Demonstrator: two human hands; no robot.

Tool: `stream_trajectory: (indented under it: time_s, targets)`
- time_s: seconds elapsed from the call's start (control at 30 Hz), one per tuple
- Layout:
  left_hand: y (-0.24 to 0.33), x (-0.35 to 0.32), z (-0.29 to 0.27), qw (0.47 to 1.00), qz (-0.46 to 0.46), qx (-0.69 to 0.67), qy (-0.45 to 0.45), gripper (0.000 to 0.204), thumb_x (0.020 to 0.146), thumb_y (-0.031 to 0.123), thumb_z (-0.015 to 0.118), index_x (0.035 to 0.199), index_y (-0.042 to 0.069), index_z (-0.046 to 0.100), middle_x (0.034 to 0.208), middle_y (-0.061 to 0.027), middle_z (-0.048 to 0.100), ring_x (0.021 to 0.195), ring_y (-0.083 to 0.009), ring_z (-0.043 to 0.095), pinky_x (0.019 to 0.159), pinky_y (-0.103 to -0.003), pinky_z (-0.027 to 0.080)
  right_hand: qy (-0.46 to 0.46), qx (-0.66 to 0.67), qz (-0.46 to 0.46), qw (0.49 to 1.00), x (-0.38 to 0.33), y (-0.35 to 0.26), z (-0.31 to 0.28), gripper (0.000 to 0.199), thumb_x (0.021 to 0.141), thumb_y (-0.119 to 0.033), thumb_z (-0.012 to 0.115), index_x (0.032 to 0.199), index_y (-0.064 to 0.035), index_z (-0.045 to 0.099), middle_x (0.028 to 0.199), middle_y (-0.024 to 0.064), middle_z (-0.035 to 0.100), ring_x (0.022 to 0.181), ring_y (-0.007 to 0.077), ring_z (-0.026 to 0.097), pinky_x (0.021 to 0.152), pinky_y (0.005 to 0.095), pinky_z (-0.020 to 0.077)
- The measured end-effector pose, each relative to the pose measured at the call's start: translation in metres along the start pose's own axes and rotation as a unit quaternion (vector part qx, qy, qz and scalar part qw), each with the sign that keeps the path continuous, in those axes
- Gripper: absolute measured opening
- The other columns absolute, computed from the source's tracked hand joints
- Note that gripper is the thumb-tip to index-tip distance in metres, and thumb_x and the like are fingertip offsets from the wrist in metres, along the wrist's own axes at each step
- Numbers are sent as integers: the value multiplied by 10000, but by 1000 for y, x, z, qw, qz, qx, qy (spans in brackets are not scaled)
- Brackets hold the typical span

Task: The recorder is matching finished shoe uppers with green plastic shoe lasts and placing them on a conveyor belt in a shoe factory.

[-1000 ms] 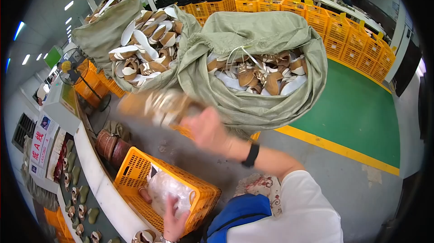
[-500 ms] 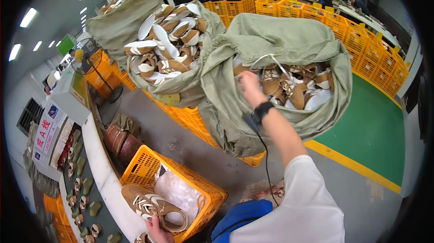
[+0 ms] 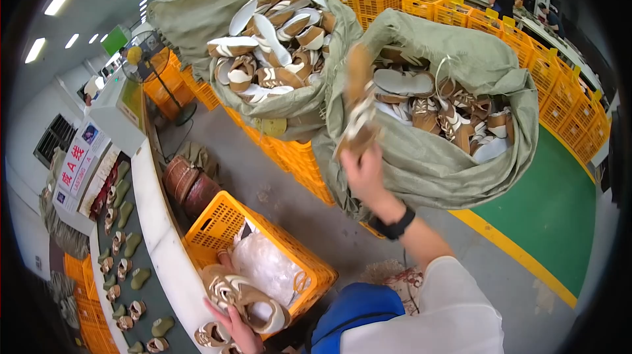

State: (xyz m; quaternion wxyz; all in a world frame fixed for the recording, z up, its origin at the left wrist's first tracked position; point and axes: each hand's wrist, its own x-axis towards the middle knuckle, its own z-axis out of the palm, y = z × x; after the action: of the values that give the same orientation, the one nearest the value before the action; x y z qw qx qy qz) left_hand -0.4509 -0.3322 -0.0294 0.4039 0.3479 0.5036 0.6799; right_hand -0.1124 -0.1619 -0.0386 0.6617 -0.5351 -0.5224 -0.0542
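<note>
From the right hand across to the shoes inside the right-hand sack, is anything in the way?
Yes: seen from here, the sack's folded near edge lies between the right hand and the shoes inside; whether the hand is above it, I can't tell. That hand also holds a brown shoe, blurred.

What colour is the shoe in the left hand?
The shoe is brown and white, best seen in the head view.
</note>
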Motion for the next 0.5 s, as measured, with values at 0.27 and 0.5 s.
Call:
stream_trajectory:
  time_s: [0.27,0.5]
  targets:
    - [-28,6,27,978,-115,-71,-161,417,933,248,431,1265,-2,435,1209,-95,529,1089,-188,517,933,-327,413,-478,32,-249,842,-158,-146,-31,92,699,-137,558,750,-62,547,678,69,571,708,234,592,908,455,381]
    - [-20,3,30,983,-137,6,-125,400,854,183,589,1165,-48,490,1065,-109,581,938,-182,567,837,-305,451,-567,260,-67,779,-23,-65,-18,161,802,-175,573,849,-29,622,690,82,622,636,196,577,601,352,457]
